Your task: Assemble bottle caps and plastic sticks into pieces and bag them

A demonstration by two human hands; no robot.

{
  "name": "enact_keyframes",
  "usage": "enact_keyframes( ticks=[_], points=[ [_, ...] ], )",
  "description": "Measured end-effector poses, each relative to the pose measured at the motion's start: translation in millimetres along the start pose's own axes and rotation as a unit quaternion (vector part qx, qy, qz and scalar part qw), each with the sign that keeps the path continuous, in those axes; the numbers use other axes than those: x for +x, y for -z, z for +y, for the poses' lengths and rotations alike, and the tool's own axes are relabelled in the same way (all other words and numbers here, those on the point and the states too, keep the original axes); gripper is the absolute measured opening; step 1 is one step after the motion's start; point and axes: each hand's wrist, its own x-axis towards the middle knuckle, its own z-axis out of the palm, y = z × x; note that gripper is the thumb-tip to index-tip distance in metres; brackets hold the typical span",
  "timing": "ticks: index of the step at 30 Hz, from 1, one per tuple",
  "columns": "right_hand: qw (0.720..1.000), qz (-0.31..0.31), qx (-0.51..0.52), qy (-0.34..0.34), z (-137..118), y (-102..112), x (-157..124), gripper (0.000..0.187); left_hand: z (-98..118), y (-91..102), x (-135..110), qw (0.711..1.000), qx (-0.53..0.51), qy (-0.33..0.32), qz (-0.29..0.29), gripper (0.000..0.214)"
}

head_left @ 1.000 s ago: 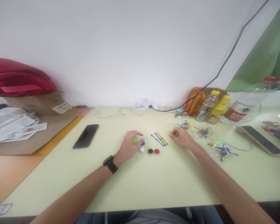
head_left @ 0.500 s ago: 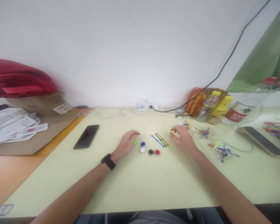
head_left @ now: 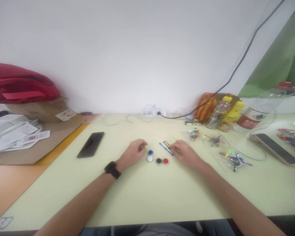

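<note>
My left hand rests on the table with its fingers curled together. Whatever they may hold is hidden; no green disc shows there now. Beside its fingertips lie a blue disc and a white disc. A black disc and a red disc sit to their right. Thin plastic arrows lie slantwise between my hands, among them a blue arrow. My right hand pinches at the lower right ends of these arrows; its fingertips cover the red one's end, and which arrow they grip is unclear.
Small clear bags of coloured parts lie right of my right hand. Bottles and glasses stand or lie behind. A dark phone is at the left, another phone at the right. Cardboard covers the far left.
My right hand has moved left and towards me onto the arrows, and its fingers have closed. The left hand's fingers have curled in, and the green disc beside them is no longer visible.
</note>
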Motion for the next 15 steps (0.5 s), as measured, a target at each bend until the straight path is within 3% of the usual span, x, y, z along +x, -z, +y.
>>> enact_keyframes(
  ticks=[4, 15],
  points=[
    [1.000, 0.013, -0.017, -0.012, 0.3, -0.7, 0.7, 0.012, -0.2, -3.2, 1.6, 1.000, 0.017, -0.013, 0.017, 0.019],
    [0.999, 0.014, -0.017, -0.024, -0.4, -0.3, 0.5, 0.013, -1.3, -6.1, 3.8, 0.998, -0.032, 0.034, 0.038, 0.020]
  ],
)
